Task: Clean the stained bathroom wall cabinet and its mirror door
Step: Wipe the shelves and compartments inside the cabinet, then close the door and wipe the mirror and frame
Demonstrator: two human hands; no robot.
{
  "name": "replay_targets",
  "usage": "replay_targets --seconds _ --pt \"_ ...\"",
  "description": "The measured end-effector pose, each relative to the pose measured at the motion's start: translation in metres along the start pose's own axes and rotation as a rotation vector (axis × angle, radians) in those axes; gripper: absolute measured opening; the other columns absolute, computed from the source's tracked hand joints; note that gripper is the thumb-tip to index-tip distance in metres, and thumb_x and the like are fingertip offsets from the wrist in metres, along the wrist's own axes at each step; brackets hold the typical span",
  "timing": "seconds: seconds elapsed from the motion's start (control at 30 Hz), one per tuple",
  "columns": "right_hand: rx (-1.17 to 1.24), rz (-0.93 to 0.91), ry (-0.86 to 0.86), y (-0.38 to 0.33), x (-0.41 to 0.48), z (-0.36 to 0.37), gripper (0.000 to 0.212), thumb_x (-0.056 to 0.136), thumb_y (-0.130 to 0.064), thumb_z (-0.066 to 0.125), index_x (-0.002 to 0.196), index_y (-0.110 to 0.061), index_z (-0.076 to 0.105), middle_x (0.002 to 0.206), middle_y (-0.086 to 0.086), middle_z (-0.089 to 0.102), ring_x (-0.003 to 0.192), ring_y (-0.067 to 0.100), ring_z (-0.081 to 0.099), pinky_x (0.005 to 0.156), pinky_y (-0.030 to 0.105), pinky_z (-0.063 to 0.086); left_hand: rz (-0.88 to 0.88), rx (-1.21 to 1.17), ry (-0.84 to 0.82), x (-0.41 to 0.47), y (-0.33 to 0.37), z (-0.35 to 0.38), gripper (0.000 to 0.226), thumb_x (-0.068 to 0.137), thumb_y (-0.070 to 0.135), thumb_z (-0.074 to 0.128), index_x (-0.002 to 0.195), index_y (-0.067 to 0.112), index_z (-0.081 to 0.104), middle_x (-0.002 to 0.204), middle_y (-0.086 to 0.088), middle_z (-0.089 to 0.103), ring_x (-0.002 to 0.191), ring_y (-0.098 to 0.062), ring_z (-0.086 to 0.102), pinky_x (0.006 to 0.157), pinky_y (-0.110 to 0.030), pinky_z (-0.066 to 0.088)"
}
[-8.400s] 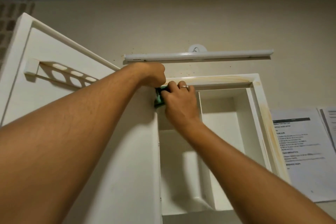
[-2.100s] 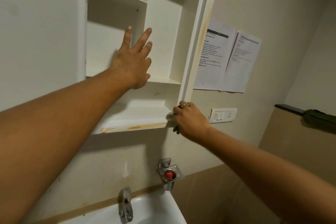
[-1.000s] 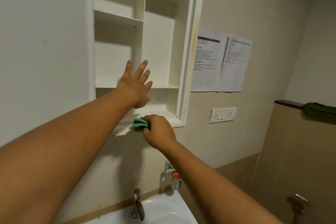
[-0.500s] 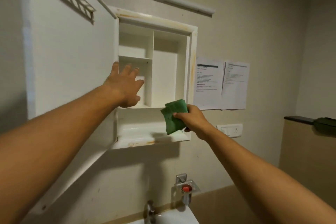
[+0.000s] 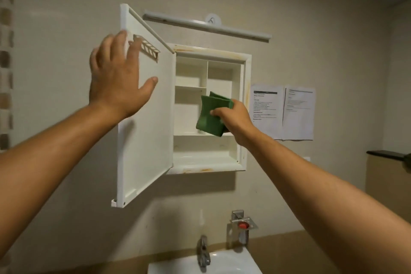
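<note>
Cabinet (image 5: 246,118): open, frame stained. Left hand (image 5: 117,80): fingers spread at door (image 5: 146,140), contact unclear. Right hand (image 5: 232,115): grasping cloth (image 5: 208,119). Step, likely: frame wiping. Next: press cloth onto stains.

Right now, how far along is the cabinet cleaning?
Done: the inner shelves look white. In hand: the right hand grips a green cloth before the open cabinet; the left hand, fingers spread, is up by the door. Left: rusty stains on the frame's top edge, right side and bottom lip. The mirror side faces away, unjudged.
</note>
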State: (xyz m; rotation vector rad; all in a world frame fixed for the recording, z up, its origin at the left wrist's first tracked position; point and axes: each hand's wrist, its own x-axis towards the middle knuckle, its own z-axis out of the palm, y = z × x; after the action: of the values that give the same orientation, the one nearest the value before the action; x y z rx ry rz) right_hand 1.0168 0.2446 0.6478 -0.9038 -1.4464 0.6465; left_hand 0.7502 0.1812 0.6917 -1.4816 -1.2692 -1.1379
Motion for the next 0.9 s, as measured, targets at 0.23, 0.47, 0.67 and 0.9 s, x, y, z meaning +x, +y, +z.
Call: replay_targets --seconds 0.23,0.47,0.67,0.9 --pt "-0.117 -0.093 0.023 -0.035 -0.017 0.017 0.034 0.088 -0.008 0.067 0.117 -0.021 0.053 0.111 0.003 0.064 0.106 0.023 0.062 0.092 0.049 0.059 -0.323 -0.514 -0.195 -0.023 -0.007 0.005 0.098 0.094 0.062 0.057 0.163 0.021 0.001 0.161 -0.018 0.033 0.147 -0.042 0.028 0.117 -0.058 0.022" --pt "-0.103 -0.155 0.091 -0.059 -0.021 -0.001 0.036 0.091 -0.006 0.066 0.120 -0.021 0.052 0.114 0.004 0.064 0.110 0.023 0.061 0.094 0.044 0.057 -0.191 -0.648 -0.204 -0.022 0.022 0.009 0.093 0.094 0.074 0.042 0.162 0.035 -0.009 0.160 -0.004 0.039 0.148 -0.032 0.028 0.117 -0.059 0.022" --pt "-0.104 -0.144 0.209 -0.055 -0.022 -0.030 0.032 0.093 -0.007 0.065 0.118 -0.022 0.052 0.112 0.005 0.064 0.106 0.022 0.063 0.085 0.037 0.058 -0.055 -0.817 -0.304 -0.007 0.068 0.043 0.090 0.086 0.086 0.029 0.159 0.047 -0.007 0.163 0.004 0.034 0.152 -0.028 0.024 0.118 -0.060 0.020" --pt "-0.243 -0.107 0.399 -0.037 0.000 -0.067 0.030 0.090 -0.006 0.066 0.116 -0.017 0.057 0.109 0.009 0.066 0.100 0.024 0.065 0.073 0.034 0.059 0.140 -0.706 -0.481 0.000 0.091 0.125 0.091 0.084 0.091 0.023 0.158 0.049 -0.009 0.165 -0.001 0.032 0.154 -0.028 0.017 0.121 -0.057 0.018"
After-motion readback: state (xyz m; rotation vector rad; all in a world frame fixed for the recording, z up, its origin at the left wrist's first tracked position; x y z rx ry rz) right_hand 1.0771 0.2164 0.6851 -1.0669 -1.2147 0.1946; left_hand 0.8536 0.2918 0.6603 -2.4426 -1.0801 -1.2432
